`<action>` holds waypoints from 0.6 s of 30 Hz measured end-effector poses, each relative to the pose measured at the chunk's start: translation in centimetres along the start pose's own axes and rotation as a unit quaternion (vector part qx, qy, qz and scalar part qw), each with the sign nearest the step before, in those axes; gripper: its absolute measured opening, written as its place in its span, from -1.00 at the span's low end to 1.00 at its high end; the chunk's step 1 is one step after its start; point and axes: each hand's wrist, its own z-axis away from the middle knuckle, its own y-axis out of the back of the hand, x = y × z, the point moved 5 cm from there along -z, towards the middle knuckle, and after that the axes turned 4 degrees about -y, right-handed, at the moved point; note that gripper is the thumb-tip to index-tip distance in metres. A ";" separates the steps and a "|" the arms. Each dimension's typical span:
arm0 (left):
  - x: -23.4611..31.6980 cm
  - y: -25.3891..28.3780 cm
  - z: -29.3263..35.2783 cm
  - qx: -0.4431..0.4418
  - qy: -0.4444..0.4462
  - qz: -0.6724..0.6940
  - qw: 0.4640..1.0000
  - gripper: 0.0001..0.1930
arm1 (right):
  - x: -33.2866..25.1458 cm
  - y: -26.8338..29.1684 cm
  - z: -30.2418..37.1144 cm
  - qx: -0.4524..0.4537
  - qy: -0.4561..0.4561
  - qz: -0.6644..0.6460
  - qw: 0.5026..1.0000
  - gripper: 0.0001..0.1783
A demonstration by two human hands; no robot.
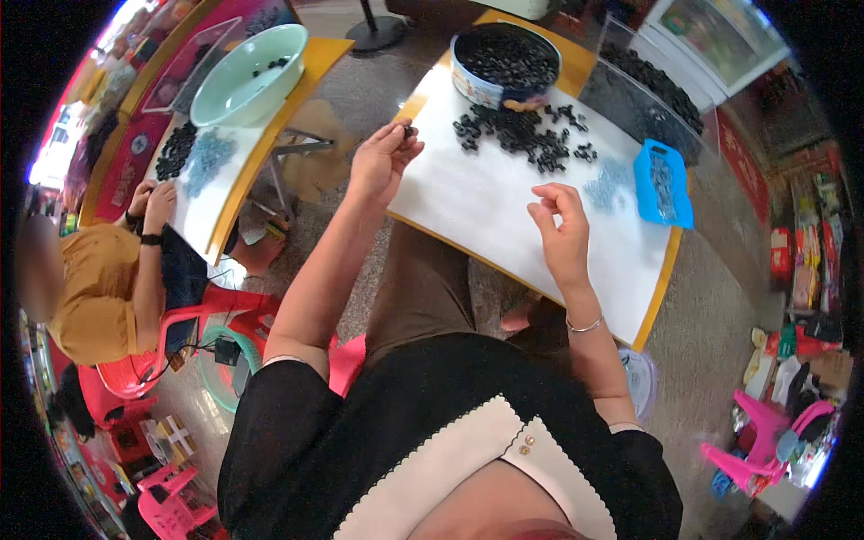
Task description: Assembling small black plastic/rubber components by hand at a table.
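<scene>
A small black piece (409, 131) is pinched in your left hand (382, 160), by the left edge of the desk (468, 196). Your right hand (565, 236) curls near loose bluish bits (610, 184); whether it holds anything, I cannot tell. Beyond lie a black heap (519, 135) and round tub (477, 91).

Grey floor (688, 382), pink chair (168, 517).

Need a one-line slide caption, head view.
Left hand pinches a small black piece by the edge of a white tabletop; right hand, half-curled, near scattered pale-blue pieces.
</scene>
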 end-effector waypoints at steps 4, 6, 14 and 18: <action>-3.2 -2.0 4.3 -0.025 0.081 -0.043 0.995 -0.73 | 3.1 2.6 1.5 0.065 -0.010 0.059 0.996 -0.83; -5.2 -2.8 6.9 -0.035 0.145 -0.064 0.987 -0.72 | 4.4 4.7 2.1 0.104 -0.019 0.098 0.990 -0.84; -7.6 -7.2 11.0 -0.091 0.223 -0.059 0.969 -0.75 | 8.8 9.7 0.6 0.171 -0.035 0.255 0.951 -0.88; -7.3 -6.8 12.0 -0.084 0.225 -0.066 0.968 -0.75 | 8.4 8.8 -0.1 0.148 -0.036 0.265 0.952 -0.91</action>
